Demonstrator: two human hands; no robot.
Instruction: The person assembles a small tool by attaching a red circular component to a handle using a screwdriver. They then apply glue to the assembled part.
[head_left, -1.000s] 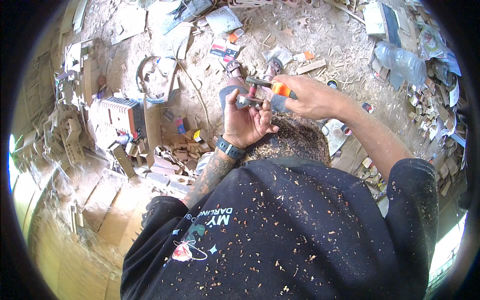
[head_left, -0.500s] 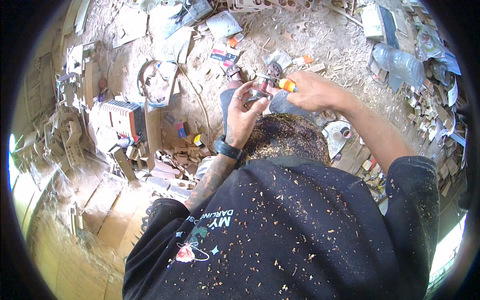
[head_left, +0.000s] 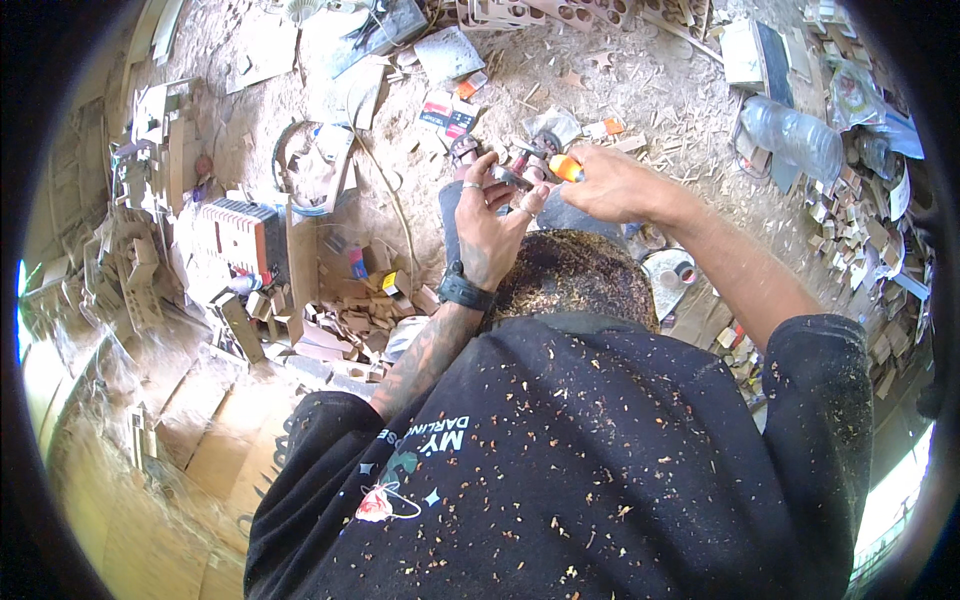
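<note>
Over the person's lap, near top centre of the head view, both hands meet on a small job. Left hand (head_left: 495, 225), w/ rings and a dark wristwatch (head_left: 465, 291), has its fingers curled shut round a small grey metal part (head_left: 508, 178), pinching it steady so the other hand can work on it. Right hand (head_left: 610, 185) is closed round a tool with an orange handle (head_left: 565, 167), its tip aimed at the metal part; what kind of tool it is can't be told, the working end is too small and partly hidden. Both forearms come up from the lower edge, elbows out, so the part sits close in front of the body, prob. for control and a clear look at it.

Below the hands: a sawdust-covered knee or lap (head_left: 575, 280) and a black shirt (head_left: 560, 470) speckled w/ wood chips. Around them the floor (head_left: 640, 80) is thick w/ shavings and offcuts. To the left, an orange and white machine (head_left: 232, 235) among stacked wood blocks (head_left: 340, 320). Upper right, a crumpled clear plastic bottle (head_left: 795, 135); far right, a heap of small wooden pieces (head_left: 860, 220).

Vs. half a sec ago: hands sit a touch higher and closer together, the left one wrapped tighter on the part; a full sec ago the orange handle lay more level and further to the right of the part.
</note>
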